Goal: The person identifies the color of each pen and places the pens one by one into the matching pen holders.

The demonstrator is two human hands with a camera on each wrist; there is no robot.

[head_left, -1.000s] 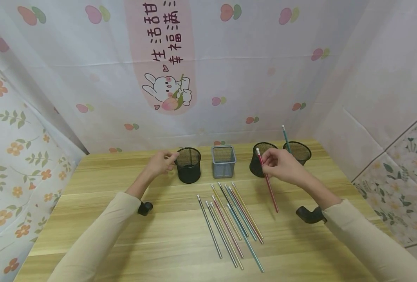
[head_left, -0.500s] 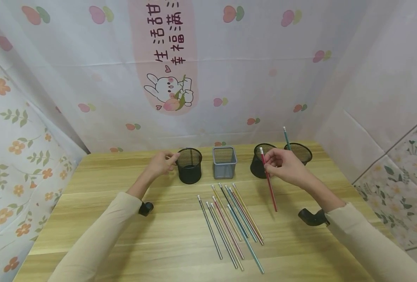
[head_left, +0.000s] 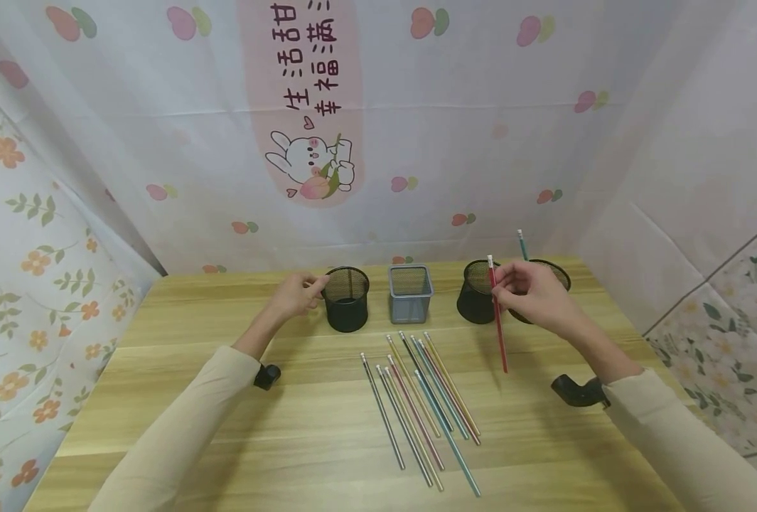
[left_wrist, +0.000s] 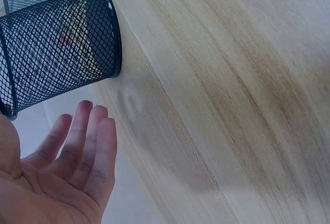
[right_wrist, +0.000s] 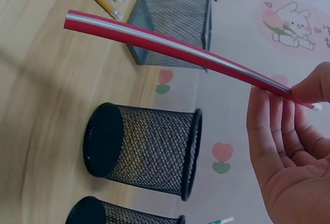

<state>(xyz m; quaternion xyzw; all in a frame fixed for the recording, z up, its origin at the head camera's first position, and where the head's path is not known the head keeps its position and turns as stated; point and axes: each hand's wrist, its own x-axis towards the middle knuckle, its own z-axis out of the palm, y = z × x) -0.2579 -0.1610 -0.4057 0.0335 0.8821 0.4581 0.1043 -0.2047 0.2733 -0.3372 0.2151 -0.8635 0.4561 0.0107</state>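
My right hand (head_left: 537, 293) pinches a red pencil (head_left: 500, 331) near its white eraser end, between thumb and fingertips. The pencil hangs steeply in the air, just in front of a round black mesh pen holder (head_left: 476, 293). In the right wrist view the same pencil (right_wrist: 175, 49) crosses above the holders. My left hand (head_left: 299, 295) is beside the leftmost black mesh pen holder (head_left: 346, 313), thumb close to its rim. In the left wrist view the fingers (left_wrist: 98, 157) are loosely extended, apart from the mesh; whether the thumb touches cannot be told.
A grey square mesh holder (head_left: 410, 306) stands between the round ones. Behind my right hand, another black holder (head_left: 560, 274) has a teal pencil (head_left: 522, 245) in it. Several pencils (head_left: 429, 405) lie mid-table. A patterned curtain (head_left: 480, 142) hangs behind the table.
My right hand has shifted slightly right and up with the red pencil, which now stands more upright. My left hand stays by the leftmost holder. The head view has shifted a little.
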